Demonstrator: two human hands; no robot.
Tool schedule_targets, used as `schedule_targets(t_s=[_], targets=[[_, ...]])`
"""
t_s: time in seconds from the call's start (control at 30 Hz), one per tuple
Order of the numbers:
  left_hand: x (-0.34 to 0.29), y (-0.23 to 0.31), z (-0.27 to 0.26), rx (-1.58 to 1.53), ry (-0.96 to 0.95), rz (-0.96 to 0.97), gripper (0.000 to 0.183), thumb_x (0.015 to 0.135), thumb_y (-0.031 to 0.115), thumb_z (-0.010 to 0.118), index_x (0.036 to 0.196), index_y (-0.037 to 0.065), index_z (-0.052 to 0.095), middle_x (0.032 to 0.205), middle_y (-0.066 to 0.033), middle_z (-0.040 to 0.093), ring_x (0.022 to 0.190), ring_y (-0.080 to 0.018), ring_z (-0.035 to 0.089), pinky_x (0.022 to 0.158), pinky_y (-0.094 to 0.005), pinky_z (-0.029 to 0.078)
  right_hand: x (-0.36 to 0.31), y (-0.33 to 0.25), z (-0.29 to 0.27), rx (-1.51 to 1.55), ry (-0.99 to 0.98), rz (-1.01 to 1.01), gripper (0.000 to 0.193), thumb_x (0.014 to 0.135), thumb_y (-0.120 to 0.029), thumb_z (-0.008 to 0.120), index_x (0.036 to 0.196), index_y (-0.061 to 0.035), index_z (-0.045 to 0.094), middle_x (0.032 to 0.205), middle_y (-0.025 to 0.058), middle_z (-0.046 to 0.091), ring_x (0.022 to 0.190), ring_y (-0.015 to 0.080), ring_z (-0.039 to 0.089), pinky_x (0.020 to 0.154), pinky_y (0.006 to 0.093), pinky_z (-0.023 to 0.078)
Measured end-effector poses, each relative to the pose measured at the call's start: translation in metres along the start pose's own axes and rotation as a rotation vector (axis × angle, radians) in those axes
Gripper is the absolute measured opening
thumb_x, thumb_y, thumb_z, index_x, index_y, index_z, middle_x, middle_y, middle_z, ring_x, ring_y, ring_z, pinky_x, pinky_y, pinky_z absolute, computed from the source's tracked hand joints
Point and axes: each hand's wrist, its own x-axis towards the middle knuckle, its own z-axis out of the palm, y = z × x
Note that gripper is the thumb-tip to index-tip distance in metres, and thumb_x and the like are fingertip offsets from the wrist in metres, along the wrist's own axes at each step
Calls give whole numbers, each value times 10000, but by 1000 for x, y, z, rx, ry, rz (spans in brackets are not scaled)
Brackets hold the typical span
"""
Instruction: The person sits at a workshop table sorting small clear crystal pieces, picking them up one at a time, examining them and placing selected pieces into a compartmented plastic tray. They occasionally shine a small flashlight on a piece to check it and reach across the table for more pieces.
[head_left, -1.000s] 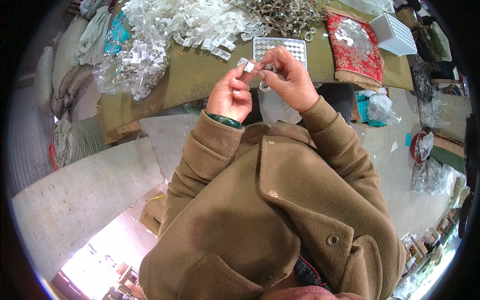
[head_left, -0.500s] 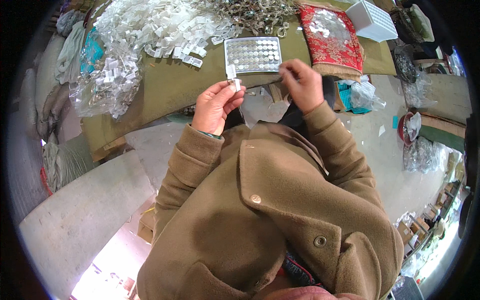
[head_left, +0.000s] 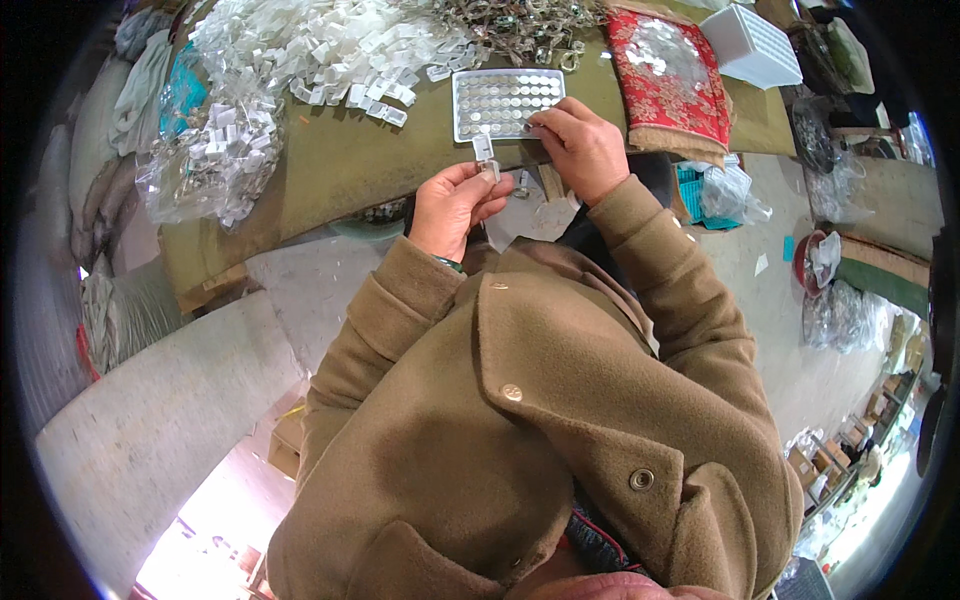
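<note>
My left hand (head_left: pixel 448 208) pinches a small white-and-clear plastic box (head_left: pixel 484 150) between thumb and fingers. Its lid stands raised, just below the front edge of a white tray (head_left: pixel 456 108). Rows of round silvery discs (head_left: pixel 515 90) lie in that tray. Over the tray's near right corner, my right hand (head_left: pixel 588 152) has its thumb and fingertips pressed together. Whatever those fingertips hold, if anything, is too small to make out.
A heap of small clear boxes (head_left: pixel 330 50) covers the table's far left, with a bag of more boxes (head_left: pixel 215 160) nearer. Metal-looking straps (head_left: pixel 520 25) pile up behind the tray. To the right lie a red patterned cloth (head_left: pixel 690 115) and a white block of stacked trays (head_left: pixel 750 45).
My right hand has moved left and slightly up to the tray's corner. My left hand has shifted a little right with the small plastic box still in it.
</note>
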Motion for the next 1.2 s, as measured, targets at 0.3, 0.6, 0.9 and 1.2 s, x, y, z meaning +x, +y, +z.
schedule_targets(t_s=[0.3, 0.6, 0.9, 1.2], targets=[[2, 1, -2, -84, -33, 13, 242, 940, 77, 552, 1144, -53, 558, 1095, -146, 652, 975, -172, 661, 776, -233, 566, 2, 1, -2, -121, -101, 30, 97, 824, -150, 630, 904, -95, 625, 846, 99, 609, 765, 331, 623, 658, 411, 509], [2, -1, -1, -64, -29, 38, 250, 947, 69, 546, 1164, -56, 550, 1104, -158, 652, 974, -172, 663, 778, -230, 568, 5, 3, 6, 22, -112, -32, 127, 830, -137, 618, 923, -93, 692, 845, 119, 620, 767, 343, 626, 687, 417, 518], [-1, 4, 2, -58, -27, 58, 278, 940, 81, 565, 1182, -55, 548, 1102, -147, 653, 966, -168, 665, 771, -225, 568, 17, -5, -6, -28, -153, -136, 134, 812, -88, 651, 922, -35, 595, 822, 123, 601, 713, 309, 607, 643, 374, 501], [-3, 3, 0, -20, -75, 107, 287, 918, 61, 591, 1187, -39, 585, 1045, -76, 658, 879, -121, 654, 754, -211, 556, -4, -46, -1, 178, -183, -102, 118, 827, -93, 654, 892, -41, 570, 808, 106, 593, 714, 281, 622, 613, 356, 498]])
